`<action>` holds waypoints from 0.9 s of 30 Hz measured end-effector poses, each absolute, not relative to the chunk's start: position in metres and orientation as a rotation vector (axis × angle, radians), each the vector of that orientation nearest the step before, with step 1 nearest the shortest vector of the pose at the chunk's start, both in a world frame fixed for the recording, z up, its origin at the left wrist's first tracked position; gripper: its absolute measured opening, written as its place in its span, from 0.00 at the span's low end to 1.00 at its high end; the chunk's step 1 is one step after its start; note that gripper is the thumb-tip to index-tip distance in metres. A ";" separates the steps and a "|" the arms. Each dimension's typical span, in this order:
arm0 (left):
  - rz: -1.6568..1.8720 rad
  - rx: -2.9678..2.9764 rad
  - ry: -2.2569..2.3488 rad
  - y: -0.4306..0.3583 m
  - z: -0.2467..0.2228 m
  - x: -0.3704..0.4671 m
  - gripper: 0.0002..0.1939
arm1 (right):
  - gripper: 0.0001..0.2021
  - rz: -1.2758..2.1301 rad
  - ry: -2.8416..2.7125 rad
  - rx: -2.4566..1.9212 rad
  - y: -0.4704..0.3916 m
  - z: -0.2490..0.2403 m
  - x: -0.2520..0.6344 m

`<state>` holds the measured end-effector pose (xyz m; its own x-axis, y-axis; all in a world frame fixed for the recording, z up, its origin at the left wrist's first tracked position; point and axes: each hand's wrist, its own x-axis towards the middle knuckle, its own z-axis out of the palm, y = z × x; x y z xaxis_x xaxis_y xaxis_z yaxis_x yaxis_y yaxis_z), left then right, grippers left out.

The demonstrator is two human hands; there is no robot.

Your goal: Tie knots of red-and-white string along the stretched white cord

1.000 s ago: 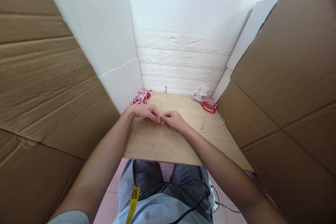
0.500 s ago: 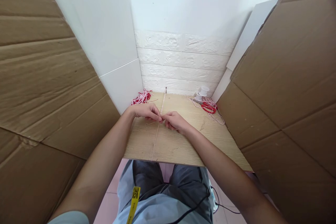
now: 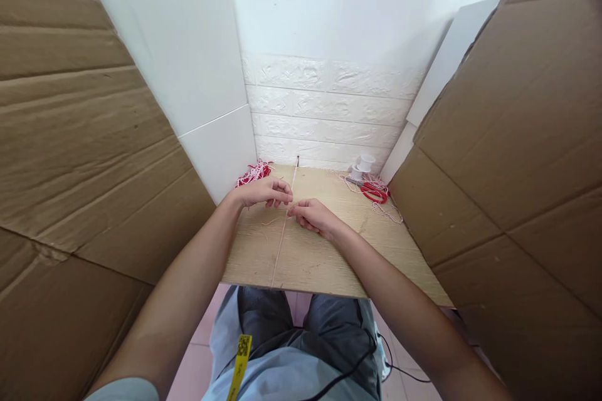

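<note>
A pale string (image 3: 279,252) runs taut down the wooden board, from a small hook (image 3: 298,159) at the wall to the front edge. My left hand (image 3: 269,192) hovers just left of it, fingers loosely bent and apart, with nothing visible in them. Lower and on the right side, my right hand (image 3: 311,215) has thumb and forefinger pinched together at the string. A thin strand seems to be in that pinch, though it is very fine. Loose thread ends (image 3: 269,222) lie on the board left of the string.
Red and white cords (image 3: 255,173) are heaped at the back left. Back right are white spools (image 3: 365,163), red-handled scissors (image 3: 374,192) and tangled pink-white cord (image 3: 391,215). Tall cardboard walls (image 3: 522,200) flank the board (image 3: 329,263) on both sides.
My left hand has lifted away from the pinch point, moving slightly up, and its fingers have spread. My right hand has stayed nearly in place at the string.
</note>
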<state>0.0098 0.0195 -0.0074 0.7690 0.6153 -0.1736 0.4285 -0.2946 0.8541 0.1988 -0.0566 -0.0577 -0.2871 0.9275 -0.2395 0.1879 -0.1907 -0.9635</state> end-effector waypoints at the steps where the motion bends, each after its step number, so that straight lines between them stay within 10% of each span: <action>1: 0.211 1.919 0.787 0.018 -0.007 0.011 0.19 | 0.10 1.528 -1.452 -1.334 -0.056 -0.058 0.199; 27: 0.151 1.854 0.669 0.023 -0.016 0.008 0.14 | 0.06 1.598 -1.354 -1.188 -0.057 -0.047 0.210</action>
